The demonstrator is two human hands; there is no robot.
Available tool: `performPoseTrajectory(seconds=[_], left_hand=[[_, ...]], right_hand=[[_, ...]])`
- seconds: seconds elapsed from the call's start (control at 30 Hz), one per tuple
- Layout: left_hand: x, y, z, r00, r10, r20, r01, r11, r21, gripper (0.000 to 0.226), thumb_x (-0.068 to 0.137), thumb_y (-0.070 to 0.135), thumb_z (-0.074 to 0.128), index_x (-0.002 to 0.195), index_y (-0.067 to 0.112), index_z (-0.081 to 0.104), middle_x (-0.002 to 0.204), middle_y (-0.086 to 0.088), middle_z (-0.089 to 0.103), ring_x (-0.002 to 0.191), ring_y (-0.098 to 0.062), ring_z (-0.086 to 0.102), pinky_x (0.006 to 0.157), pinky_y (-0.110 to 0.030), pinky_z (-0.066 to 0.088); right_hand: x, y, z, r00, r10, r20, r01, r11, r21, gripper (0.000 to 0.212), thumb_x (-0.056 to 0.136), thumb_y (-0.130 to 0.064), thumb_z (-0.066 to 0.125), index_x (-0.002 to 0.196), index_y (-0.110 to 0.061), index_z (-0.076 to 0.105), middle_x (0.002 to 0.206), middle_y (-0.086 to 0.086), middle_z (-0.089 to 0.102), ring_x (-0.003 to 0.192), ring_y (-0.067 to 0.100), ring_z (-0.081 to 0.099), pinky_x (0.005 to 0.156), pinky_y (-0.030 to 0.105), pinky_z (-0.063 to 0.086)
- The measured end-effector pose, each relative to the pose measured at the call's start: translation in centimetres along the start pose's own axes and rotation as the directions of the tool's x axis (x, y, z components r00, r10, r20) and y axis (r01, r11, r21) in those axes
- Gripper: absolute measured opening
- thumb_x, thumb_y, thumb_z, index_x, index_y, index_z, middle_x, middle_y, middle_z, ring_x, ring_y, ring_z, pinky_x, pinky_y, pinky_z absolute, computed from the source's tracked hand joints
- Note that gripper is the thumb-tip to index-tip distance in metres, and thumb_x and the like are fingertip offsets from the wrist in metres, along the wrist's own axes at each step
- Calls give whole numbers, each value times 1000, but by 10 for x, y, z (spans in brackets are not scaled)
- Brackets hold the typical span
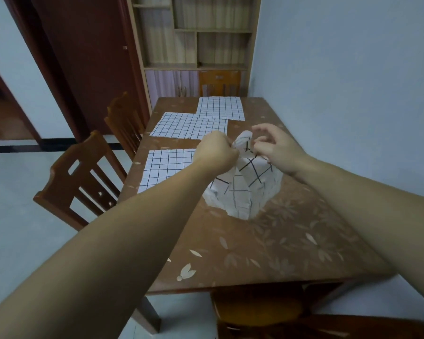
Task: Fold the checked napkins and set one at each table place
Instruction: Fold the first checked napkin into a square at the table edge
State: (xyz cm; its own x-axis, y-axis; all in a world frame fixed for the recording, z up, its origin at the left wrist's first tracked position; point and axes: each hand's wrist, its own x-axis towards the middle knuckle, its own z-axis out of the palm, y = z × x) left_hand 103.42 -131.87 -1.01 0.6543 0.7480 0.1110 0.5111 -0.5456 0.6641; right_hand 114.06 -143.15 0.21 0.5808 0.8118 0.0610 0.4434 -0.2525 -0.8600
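The napkin (245,187) in work stands bunched in a peak near the middle of the bench (267,245), its lower edges resting on the wood. The left hand (216,152) grips its top in curled fingers, and the right hand (277,148) pinches it just beside. It is not yet folded. The near napkin (164,167), middle napkin (189,126) and far napkin (220,107) lie flat by the chairs (83,182). They look placed, though whether folded I cannot tell. This one seems the last to do.

Table (267,241): glossy brown top, pale leaf print. Napkins (189,128): thin matt checked cloth. Chairs (83,172): varnished wood.
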Motion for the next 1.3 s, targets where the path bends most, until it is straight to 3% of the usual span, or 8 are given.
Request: performPoseTrajectory(seconds=[0.17,0.6,0.67,0.77,0.87,1.0,1.13,1.3], left_hand=[[12,-14,15,994,-113,5,108,929,-355,14,81,17,58,68,11,57,63,-9,45,57,-19,43,54,-32,37],[44,-34,45,912,-254,323,398,347,-849,29,95,17,48,116,9,66,90,-5,71,75,-21,67,56,-27,53],[43,-45,54,890,-317,326,406,232,-884,29,97,13,42,114,7,65,87,-6,73,72,-21,70,57,-26,56],[40,-66,66,862,-391,321,377,75,-923,39,97,12,38,129,2,58,116,-14,68,102,-31,65,93,-42,54],[43,-84,78,841,-434,322,353,-9,-936,39,98,10,32,125,-3,58,101,-16,70,88,-29,69,79,-42,59],[59,-99,91,831,-467,301,339,-3,-941,35,98,3,26,108,-3,59,70,-10,68,59,-21,66,73,-36,60],[80,-109,94,818,-441,370,398,-30,-917,37,96,7,30,106,-3,64,107,-19,65,94,-34,64,100,-51,47],[92,-102,95,802,-454,389,402,-72,-913,31,99,3,30,111,-4,58,73,-17,70,60,-27,68,57,-34,60]], right_hand=[[6,76,-13,999,40,2,-34,877,-480,101,72,-30,69,153,-30,9,159,-1,13,146,30,14,115,48,21],[47,169,-19,971,226,77,-210,962,-175,144,35,-50,84,154,-24,6,157,4,24,143,27,26,112,52,32],[47,174,-9,972,190,137,-159,964,-212,137,45,-50,85,154,-25,7,158,2,18,145,26,20,114,51,28],[47,184,9,980,141,143,-90,945,-313,112,65,-42,78,153,-32,9,158,3,14,144,29,17,114,52,24],[45,191,26,993,87,77,-68,972,-224,85,78,-35,67,150,-29,24,153,3,27,140,25,27,112,46,28],[41,189,53,989,123,83,-120,992,-40,62,75,-37,52,134,-19,49,126,-3,51,122,15,45,97,34,39],[45,194,71,988,102,116,-98,994,-42,33,79,-33,67,104,-12,67,99,-2,67,93,11,60,79,30,47],[71,198,67,994,108,-25,-111,987,-118,15,84,-17,66,77,-5,67,78,14,67,76,24,61,70,35,45]])
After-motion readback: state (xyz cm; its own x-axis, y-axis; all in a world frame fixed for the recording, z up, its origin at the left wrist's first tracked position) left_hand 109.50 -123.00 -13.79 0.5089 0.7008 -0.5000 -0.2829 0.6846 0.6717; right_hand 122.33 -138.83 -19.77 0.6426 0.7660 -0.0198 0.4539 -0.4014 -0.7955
